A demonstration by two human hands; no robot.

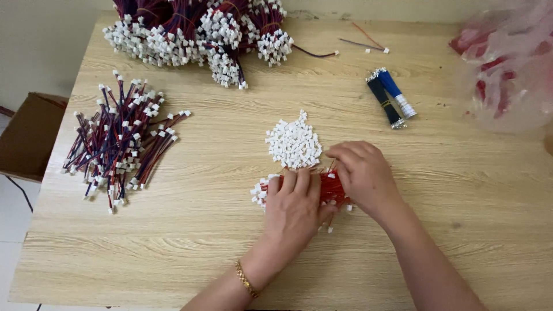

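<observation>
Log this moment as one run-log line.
left hand: pressing red wire bundle | right hand: pinching bundle's end | white connector pile: just above | surface: wooden table

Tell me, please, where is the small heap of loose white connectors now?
In the head view, the heap of white connectors lies mid-table, just above the red wire bundle and beside the right hand.
</observation>
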